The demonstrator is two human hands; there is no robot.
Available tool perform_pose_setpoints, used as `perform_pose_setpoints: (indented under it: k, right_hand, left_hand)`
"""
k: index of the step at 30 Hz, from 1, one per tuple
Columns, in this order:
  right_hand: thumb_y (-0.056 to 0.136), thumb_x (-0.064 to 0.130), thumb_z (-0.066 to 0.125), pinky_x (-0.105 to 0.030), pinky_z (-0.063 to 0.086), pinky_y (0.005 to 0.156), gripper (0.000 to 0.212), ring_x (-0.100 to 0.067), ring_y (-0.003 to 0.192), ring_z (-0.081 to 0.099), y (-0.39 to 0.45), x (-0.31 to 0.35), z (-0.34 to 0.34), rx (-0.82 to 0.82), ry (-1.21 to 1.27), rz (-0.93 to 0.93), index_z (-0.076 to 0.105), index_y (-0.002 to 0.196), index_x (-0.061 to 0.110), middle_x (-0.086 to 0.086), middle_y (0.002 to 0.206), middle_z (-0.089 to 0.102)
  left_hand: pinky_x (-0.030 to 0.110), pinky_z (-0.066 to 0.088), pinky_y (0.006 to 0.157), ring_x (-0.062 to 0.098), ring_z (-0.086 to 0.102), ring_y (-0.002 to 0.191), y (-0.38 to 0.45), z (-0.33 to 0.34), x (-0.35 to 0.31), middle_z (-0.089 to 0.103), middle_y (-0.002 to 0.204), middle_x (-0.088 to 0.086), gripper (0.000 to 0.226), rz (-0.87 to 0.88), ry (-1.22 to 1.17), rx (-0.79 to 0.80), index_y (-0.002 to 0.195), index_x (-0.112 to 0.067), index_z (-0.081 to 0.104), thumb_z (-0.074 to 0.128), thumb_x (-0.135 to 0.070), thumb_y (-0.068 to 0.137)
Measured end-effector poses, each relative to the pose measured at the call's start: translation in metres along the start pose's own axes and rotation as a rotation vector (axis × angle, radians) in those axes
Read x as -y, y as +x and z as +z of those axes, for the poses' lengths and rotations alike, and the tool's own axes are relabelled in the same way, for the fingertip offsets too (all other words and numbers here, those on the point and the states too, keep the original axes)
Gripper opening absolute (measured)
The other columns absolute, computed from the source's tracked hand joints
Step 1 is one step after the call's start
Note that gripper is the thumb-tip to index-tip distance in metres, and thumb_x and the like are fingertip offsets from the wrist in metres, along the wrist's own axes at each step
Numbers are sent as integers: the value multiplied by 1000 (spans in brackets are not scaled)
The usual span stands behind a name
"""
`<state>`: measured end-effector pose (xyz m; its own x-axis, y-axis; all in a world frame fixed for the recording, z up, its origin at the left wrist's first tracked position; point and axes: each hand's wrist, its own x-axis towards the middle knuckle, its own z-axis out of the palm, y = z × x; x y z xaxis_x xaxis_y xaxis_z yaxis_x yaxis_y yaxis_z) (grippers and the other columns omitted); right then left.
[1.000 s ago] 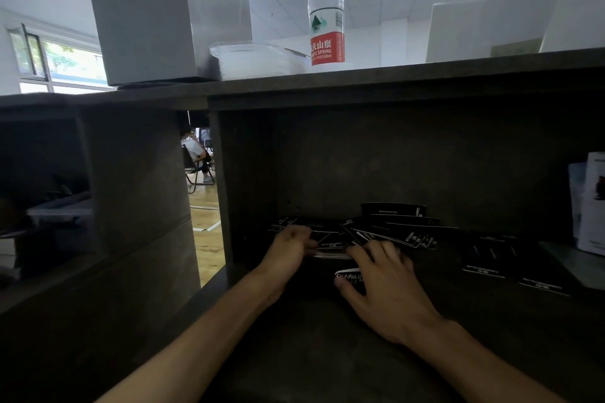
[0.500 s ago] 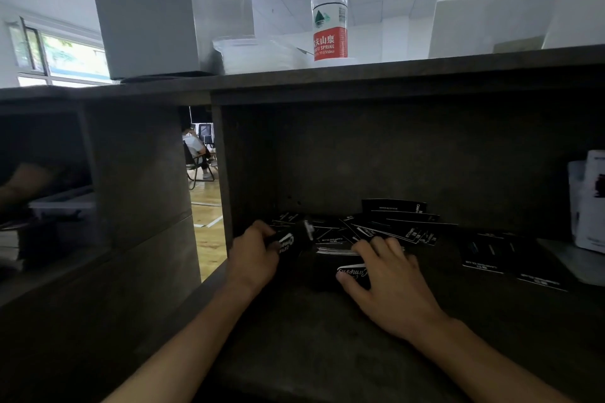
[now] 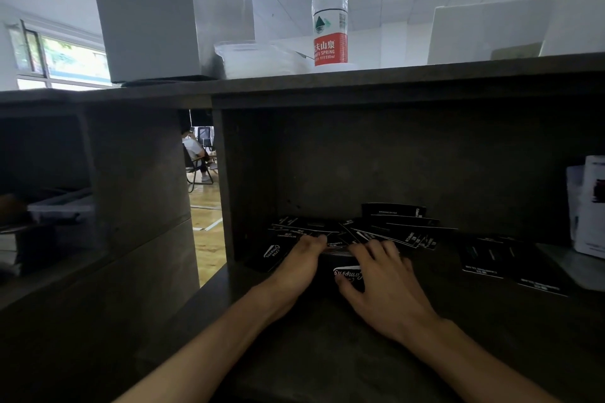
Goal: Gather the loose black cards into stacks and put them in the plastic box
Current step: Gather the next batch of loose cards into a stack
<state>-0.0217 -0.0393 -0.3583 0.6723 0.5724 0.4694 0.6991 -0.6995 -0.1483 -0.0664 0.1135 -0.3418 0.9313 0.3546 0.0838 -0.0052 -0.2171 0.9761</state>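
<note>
- Thin black paper cards with white lettering (image 3: 386,232) are scattered in an overlapping fan at the back of a dark wooden shelf compartment (image 3: 425,167).
- A small gathered stack (image 3: 348,271) is covered by the right hand (image 3: 383,275), fingers spread on top and thumb against the near edge.
- The left hand (image 3: 299,258) is laid beside it, fingers curled onto the pile; whether a card is pinched cannot be told.
- The cards are judged light, slick and bendable, best squared and taken by the long edges.
- A clear plastic box (image 3: 258,57) is seen on the shelf top, beside a water bottle with a red label (image 3: 330,10).
</note>
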Motion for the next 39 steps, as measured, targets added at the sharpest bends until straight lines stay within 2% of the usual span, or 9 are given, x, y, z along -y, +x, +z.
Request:
perform_pose_setpoints:
  k: [5,9,13,17,22,27,31,35,39]
  right_hand:
    - [94,62,38,-45,35,105,55,-13,124,32,1,4,2,21,-30,-12,32,141,33,8,133,39]
    - [94,63,39,-45,38,104,54,-13,124,31,-1,2,0,30,0,0,32,139,34,8,133,37]
    - [95,64,37,-44,39,103,53,-12,124,30,-3,2,0,20,6,-10,34,139,34,9,133,38]
    - [95,64,38,-42,39,102,51,-11,123,31,-3,3,-1,8,9,-6,35,136,34,11,131,39]
    - [94,64,40,-40,39,102,49,-9,122,31,-6,3,-2,-8,39,-1,37,134,36,13,129,40]
    - [94,64,40,-38,39,103,49,-7,122,31,-7,3,-4,-16,37,1,37,134,37,15,128,40]
    - [94,64,43,-37,38,105,56,-8,126,32,-7,4,-3,-33,45,12,34,141,34,13,135,37]
    - [93,63,46,-36,29,116,79,-12,145,14,-6,2,0,-62,81,54,12,155,28,6,157,12]
    - [94,63,39,-41,29,114,62,-10,141,18,-4,1,3,-33,13,-6,29,147,34,11,148,30]
  left_hand:
    - [39,49,100,17,61,106,7,4,8,61,115,4,18,-9,-48,25,113,-25,57,42,-31,103]
    - [27,52,84,10,65,96,10,-8,7,67,104,1,23,140,20,-78,108,-23,61,43,-37,102]
    - [41,51,88,24,63,98,22,-55,23,65,106,9,29,128,822,-452,106,-15,64,47,-37,100]
    - [43,34,106,33,41,128,18,-59,30,45,135,15,46,-124,1199,-382,121,-15,59,47,-52,95]
    - [45,37,103,35,46,126,18,-60,30,48,134,16,65,-115,945,-491,130,-11,40,68,-46,84]
    - [32,50,84,21,61,100,14,-57,26,63,106,3,27,245,593,-562,107,-17,53,60,-1,87]
    - [12,46,83,-3,60,97,10,-39,18,65,98,-16,23,416,393,-296,97,-28,66,58,-6,93]
    - [30,53,90,5,64,101,2,-25,12,69,101,-10,31,331,245,-92,92,-28,71,48,-8,99]
    - [37,56,89,19,66,102,-7,-17,5,67,110,6,43,137,-12,51,93,-19,72,32,-8,102]
